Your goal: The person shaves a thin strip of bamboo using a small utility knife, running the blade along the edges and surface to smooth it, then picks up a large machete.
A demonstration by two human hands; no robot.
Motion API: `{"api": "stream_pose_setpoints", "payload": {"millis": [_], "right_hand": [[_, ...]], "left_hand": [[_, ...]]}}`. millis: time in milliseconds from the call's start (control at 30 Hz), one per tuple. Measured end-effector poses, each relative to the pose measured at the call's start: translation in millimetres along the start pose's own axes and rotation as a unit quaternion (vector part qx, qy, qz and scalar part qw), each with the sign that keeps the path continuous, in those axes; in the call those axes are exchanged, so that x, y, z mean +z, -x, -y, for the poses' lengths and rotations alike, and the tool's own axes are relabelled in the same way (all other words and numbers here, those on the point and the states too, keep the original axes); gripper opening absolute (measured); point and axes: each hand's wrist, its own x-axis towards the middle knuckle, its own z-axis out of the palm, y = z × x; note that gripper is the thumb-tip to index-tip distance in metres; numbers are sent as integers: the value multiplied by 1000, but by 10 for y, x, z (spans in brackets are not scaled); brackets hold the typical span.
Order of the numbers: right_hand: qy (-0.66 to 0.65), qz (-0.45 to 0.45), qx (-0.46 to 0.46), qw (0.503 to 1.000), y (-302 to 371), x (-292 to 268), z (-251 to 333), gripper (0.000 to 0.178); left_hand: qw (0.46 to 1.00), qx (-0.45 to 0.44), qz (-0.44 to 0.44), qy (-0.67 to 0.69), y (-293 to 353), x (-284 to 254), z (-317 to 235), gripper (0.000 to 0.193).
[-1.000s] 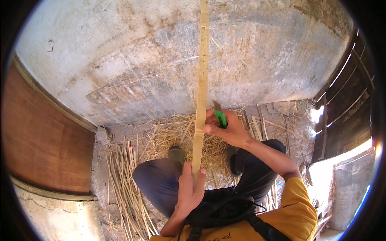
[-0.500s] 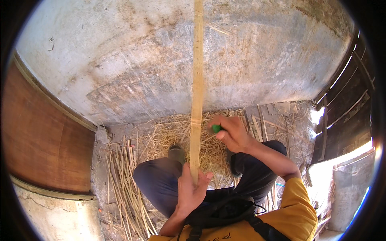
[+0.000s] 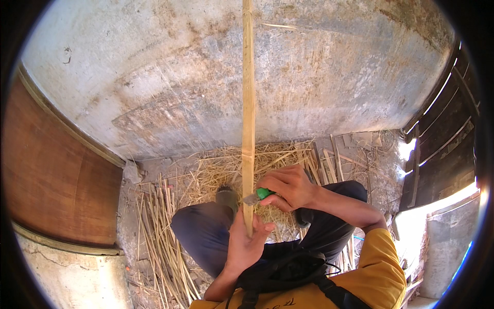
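Note:
A long flat bamboo strip [image 3: 248,110] stands up in front of me, running from my lap past the top of the view. My left hand [image 3: 246,246] is closed around its lower end, thumb on the right side. In my right hand [image 3: 288,188] is a knife with a green handle [image 3: 264,193]. Its short grey blade [image 3: 250,199] lies against the strip just above my left hand. The fingers of the right hand wrap the handle and hide most of it.
Pale shavings [image 3: 272,154] cover the floor between my feet and the stained wall [image 3: 180,87]. Several thin bamboo strips [image 3: 159,242] lie in a bundle to my left. A brown wooden panel [image 3: 62,170] stands at far left, and dark slats [image 3: 442,134] rise at right.
My right hand has moved down and left, bringing the knife blade onto the strip. The strip's upper part has shifted slightly left, while my left hand keeps its hold.

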Motion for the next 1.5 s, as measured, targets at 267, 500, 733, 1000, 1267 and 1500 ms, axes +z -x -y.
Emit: {"api": "stream_pose_setpoints", "payload": {"millis": [267,500,733,1000,1267,1500], "right_hand": [[40,-27,-1,999,-5,8,18,38],[51,-38,3,998,-15,-19,-16,34],[108,-133,312,935,-251,-534,-524,29],[-118,-209,356,903,5,-463,-679,41],[-55,-73,199,976,151,-165,-354,50],[-106,11,30,994,18,-16,-134,41]], "left_hand": [[998,-30,16,52,25,19,12,30],[998,-30,20,44,21,18,33,33],[996,-21,56,-67,353,104,36,34],[995,44,28,-88,289,107,-200,26],[987,82,-55,-127,18,48,-144,41],[991,60,-36,-116,-19,68,-103,49]]}}
